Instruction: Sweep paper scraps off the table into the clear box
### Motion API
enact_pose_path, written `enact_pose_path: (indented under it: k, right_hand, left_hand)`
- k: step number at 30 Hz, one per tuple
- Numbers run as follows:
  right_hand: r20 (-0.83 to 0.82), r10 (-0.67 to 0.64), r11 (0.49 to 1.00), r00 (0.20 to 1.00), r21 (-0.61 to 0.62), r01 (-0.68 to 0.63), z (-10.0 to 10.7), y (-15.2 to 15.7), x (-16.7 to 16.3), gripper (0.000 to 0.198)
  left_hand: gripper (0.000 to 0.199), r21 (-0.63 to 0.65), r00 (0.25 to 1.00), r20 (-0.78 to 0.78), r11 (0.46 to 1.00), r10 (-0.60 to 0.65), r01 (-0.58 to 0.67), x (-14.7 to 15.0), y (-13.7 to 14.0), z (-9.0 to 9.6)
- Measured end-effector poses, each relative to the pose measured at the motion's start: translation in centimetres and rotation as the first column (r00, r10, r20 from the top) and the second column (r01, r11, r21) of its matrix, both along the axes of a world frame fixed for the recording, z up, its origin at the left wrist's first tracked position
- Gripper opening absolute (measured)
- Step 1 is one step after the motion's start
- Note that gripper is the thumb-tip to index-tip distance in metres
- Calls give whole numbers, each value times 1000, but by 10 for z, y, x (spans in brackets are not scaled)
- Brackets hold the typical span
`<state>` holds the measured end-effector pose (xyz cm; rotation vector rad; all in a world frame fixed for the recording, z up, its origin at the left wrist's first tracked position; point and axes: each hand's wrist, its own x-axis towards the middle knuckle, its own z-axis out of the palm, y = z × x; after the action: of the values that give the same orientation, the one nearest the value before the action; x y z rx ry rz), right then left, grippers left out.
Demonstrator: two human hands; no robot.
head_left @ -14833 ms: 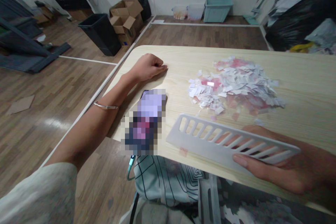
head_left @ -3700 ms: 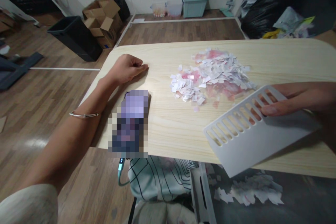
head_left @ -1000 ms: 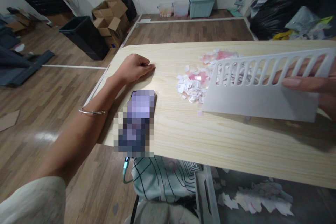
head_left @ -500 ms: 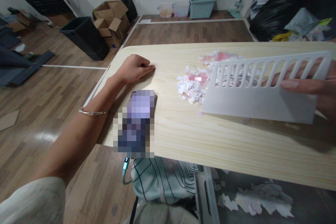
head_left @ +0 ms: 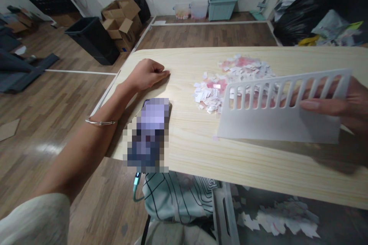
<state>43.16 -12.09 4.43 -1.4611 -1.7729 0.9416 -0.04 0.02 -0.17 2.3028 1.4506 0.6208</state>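
From here I see the right hand [head_left: 352, 104] gripping the slotted panel [head_left: 277, 125], long axis running sideways, scrap pile [head_left: 247, 72] just beyond, left hand [head_left: 147, 73] curled.

Left grip [head_left: 148, 74] curled, forearm [head_left: 86, 145] stretched forward; right grip [head_left: 349, 109] clamped, thumb [head_left: 317, 105] straight

A smooth, matt finish is shown by the white slotted plate of plastic [head_left: 276, 126], a wood grain by the pale rounded-corner tabletop [head_left: 195, 149], a paper look by the heap of small white scraps [head_left: 209, 97], and a metal gloss by the thin silver bracelet [head_left: 101, 123].
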Motion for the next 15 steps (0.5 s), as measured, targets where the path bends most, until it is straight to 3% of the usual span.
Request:
enact_pose_path:
  k: [3,6,15]
  right_hand:
    - [-76,150,986,986,-64,-155,-5,-1,-1,59]
    - [-80,200,978,977,-41,-204,-10,-3,-1,54]
    - [-102,109,992,989,-48,-114,-7,-9,-4,60]
  left_hand:
    - [56,4,1000,-16,1000,6,-6,1,0,1]
    - [55,-3,1000,-17,1000,10,-10,1,0,1]
    - [54,-16,1000,-20,1000,21,-21,1,-1,1]
